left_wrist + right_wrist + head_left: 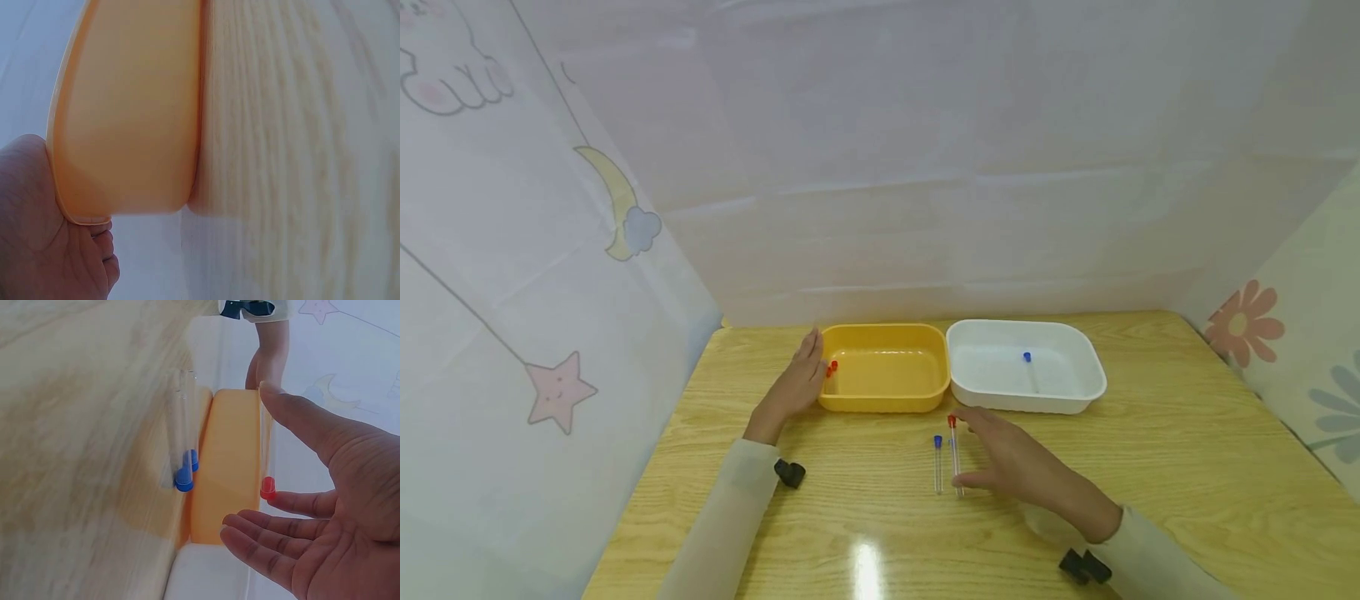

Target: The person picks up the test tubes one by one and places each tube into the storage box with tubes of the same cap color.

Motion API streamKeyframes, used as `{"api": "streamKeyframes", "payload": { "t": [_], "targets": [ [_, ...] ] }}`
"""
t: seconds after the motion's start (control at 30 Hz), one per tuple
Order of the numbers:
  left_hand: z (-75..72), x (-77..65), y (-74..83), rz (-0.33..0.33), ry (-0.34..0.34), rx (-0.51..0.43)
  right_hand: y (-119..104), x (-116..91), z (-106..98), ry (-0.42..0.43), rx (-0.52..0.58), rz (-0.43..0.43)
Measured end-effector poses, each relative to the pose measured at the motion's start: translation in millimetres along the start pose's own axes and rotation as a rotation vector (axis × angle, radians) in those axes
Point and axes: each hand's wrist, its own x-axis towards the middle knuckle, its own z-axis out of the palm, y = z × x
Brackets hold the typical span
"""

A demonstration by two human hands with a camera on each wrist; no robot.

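My right hand [1011,454] holds a clear test tube with a red cap [955,446] lengthwise between thumb and index finger, above the table. In the right wrist view its red cap [268,487] touches the index fingertip, and the other fingers extend apart from it. Two blue-capped test tubes [937,467] lie below on the tabletop, one partly hidden behind the held tube. At the left end of the yellow bin [883,404], my left hand [793,379] grips the rim, thumb over the edge and fingers along the outside. Red-capped tubes [834,367] lie inside that end.
A white bin [1026,402] stands against the yellow one's right side and contains a blue-capped tube [1030,367]. Both are near the back edge of the wooden table [820,533]. Behind hangs a pale cloth backdrop [880,183].
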Motion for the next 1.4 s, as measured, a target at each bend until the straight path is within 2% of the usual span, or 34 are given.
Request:
{"api": "streamKeyframes", "payload": {
  "t": [0.2, 0.43, 0.6, 0.87, 1.17, 1.4],
  "targets": [
    [0.8, 1.3, -0.3, 0.001, -0.001, 0.0, -5.6, 4.2, -5.5, 0.013, -0.02, -0.02],
    [1.1, 1.2, 0.3, -0.021, 0.0, -0.025, -11.7, 9.6, -10.3, 0.061, 0.032, -0.097],
    [-0.4, -0.1, 1.0, -0.012, -0.004, -0.016, -15.7, 13.6, -11.8, 0.076, 0.044, -0.119],
    [-2.6, -2.1, 2.7, -0.009, 0.015, -0.02, -24.5, 22.9, -16.2, 0.081, 0.042, -0.109],
    [1.4, 0.6, -0.5, 0.007, 0.008, -0.015, -24.0, 30.4, -11.3, 0.092, 0.026, -0.12],
    [0.9, 0.7, -0.6, 0.009, 0.015, -0.01, -27.5, 35.4, -11.8, 0.077, 0.038, -0.088]
  ]
}}
